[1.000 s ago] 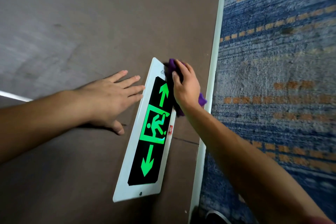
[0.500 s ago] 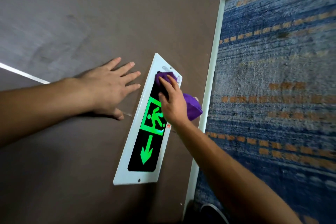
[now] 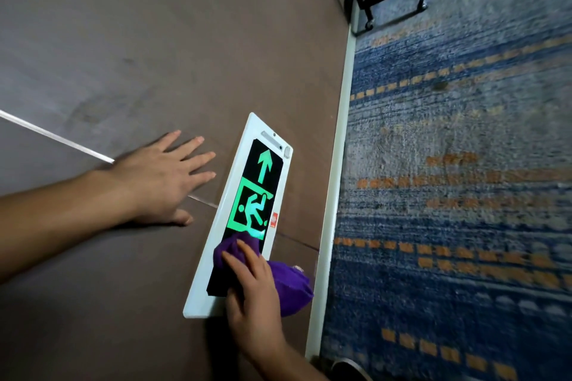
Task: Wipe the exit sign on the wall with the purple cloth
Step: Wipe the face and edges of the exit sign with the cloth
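The sign [image 3: 247, 213] sits low on the brown wall [image 3: 154, 40], running from the middle of the frame down toward the lower centre, just left of the white skirting [image 3: 335, 195] and the blue carpet [image 3: 464, 195]. The right hand [image 3: 252, 294], at the lower centre, presses the cloth [image 3: 288, 284] against the sign's lower end; its fingers [image 3: 244, 257] lie nearly straight over the bunched fabric, pinning it to the black face while the rest of the cloth bulges out to the right past the sign's edge. The lower arrow is covered by hand and cloth. The left hand [image 3: 161, 176], at the left of centre, rests flat on the wall just beside the sign, fingers spread, holding nothing, apparently as a brace. The step in hand looks like the wiping pass itself, now at the bottom of the panel. The next move probably calls for keeping even pressure and covering the white frame and the corners, with care that the loose fold does not snag on the sign's edge.
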